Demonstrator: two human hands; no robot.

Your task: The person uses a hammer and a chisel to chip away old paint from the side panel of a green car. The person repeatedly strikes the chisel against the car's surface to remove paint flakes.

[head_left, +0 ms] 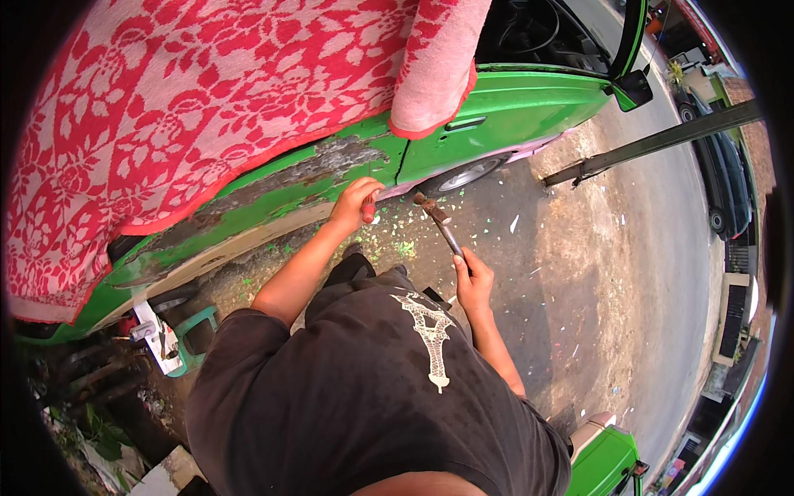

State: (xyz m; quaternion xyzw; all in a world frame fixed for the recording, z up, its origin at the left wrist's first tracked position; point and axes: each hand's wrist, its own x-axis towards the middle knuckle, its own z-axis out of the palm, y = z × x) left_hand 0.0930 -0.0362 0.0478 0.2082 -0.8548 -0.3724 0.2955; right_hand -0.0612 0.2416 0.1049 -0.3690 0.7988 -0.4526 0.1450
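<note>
My left hand [354, 202] is closed round a tool with a red handle [369, 208]; its working end is hidden, so its kind cannot be told. The hand is beside the lower side of a green vehicle [513, 103], where a long patch of paint [302, 172] is scraped to grey and brown. In my right hand [475, 285] is a hammer [440, 219], gripped by its shaft. The hammer's rusty head points up and away from me, to the right of the red handle and apart from it.
A red and pink floral blanket [207, 91] drapes over the vehicle. Green paint flakes [404, 248] lie on the ground. A dark post [653, 149] slants at the right. Beside the vehicle stands a green stool [198, 335]. Another green vehicle [608, 461] is at lower right.
</note>
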